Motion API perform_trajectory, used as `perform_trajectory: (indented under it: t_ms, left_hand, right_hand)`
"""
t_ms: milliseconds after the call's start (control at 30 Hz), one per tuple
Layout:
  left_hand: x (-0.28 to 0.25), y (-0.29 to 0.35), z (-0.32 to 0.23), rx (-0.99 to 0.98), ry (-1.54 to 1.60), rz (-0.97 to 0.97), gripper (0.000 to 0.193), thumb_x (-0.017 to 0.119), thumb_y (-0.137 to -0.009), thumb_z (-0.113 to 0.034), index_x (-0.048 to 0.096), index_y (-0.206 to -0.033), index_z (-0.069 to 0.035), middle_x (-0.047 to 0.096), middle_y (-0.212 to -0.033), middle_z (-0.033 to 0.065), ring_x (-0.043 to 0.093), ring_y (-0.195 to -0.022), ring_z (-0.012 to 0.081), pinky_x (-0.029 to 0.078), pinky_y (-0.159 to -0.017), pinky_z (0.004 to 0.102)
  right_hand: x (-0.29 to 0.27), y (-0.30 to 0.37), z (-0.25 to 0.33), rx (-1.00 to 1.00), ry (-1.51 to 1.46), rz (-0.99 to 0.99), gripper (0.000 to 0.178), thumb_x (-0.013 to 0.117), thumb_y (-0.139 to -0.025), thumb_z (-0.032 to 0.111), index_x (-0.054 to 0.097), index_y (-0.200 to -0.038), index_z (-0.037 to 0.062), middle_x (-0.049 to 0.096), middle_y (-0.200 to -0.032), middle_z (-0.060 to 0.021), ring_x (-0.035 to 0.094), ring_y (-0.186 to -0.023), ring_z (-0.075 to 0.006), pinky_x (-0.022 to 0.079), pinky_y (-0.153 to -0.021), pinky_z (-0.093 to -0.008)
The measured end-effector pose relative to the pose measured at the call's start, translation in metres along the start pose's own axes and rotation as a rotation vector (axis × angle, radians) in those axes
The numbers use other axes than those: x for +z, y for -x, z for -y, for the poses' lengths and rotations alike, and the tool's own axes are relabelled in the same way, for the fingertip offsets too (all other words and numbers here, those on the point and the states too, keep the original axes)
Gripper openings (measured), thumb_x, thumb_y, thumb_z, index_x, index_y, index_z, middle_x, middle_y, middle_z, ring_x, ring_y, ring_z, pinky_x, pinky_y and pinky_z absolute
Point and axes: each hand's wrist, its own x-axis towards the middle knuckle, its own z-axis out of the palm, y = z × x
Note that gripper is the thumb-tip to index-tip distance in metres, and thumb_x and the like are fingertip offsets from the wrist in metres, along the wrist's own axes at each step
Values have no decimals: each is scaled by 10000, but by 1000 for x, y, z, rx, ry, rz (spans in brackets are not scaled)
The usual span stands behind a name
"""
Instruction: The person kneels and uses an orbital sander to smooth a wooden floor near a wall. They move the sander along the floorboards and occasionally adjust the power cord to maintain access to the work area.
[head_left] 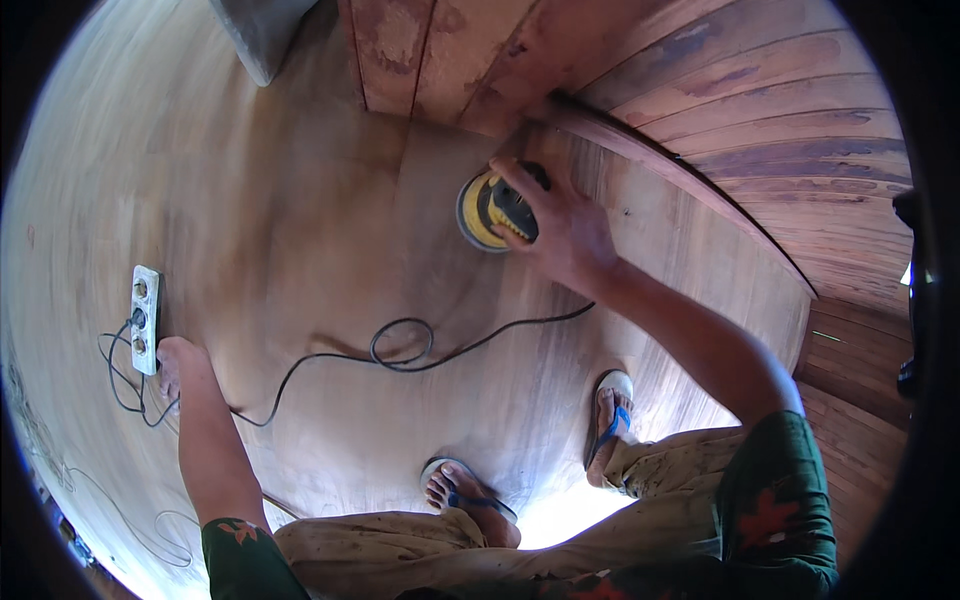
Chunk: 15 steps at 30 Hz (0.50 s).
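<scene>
My right hand [565, 230] is wrapped round a yellow and black orbital sander [487, 212], whose round pad is against the wooden surface. At the left, my left hand [178, 372] is low beside a white power strip [146, 318]. Its fingers bend down and are partly hidden, so whether they grip anything is unclear. A dark plug sits in the strip's middle socket. The black cord [335, 356] passes by my left hand, makes a loop in the middle and runs to beneath my right forearm.
Reddish plank panelling [760, 120] rises at the far right, with a raised strip [690, 180] along its foot. A grey object [262, 40] stands at the top left. My feet in flip-flops [468, 488] are on the wooden floor [300, 230]. A thin wire [115, 505] lies lower left.
</scene>
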Motion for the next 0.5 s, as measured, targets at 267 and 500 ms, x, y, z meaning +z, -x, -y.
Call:
perform_trajectory:
  t_ms: [267, 500]
  left_hand:
    - [18, 37, 87, 691, 133, -103, 780, 471, -1100, -525, 446, -1616, 60, 462, -1681, 261, 415, -1561, 448, 317, -1285, 629]
    - [20, 194, 178, 1045, 18, -99, 710, 581, -1114, -441, 399, -1730, -140, 307, -1835, 97, 252, -1697, 335, 276, -1301, 615]
  right_hand:
    - [-14, -9, -73, -78, -72, -41, 824, 890, -877, 294, 518, -1613, 300, 557, -1468, -177, 745, -1140, -405, 650, -913, -497]
    - [-12, -12, -109, -226, -60, -106, 856, 886, -873, 308, 497, -1636, 323, 540, -1520, -265, 756, -1113, -433, 655, -892, -491]
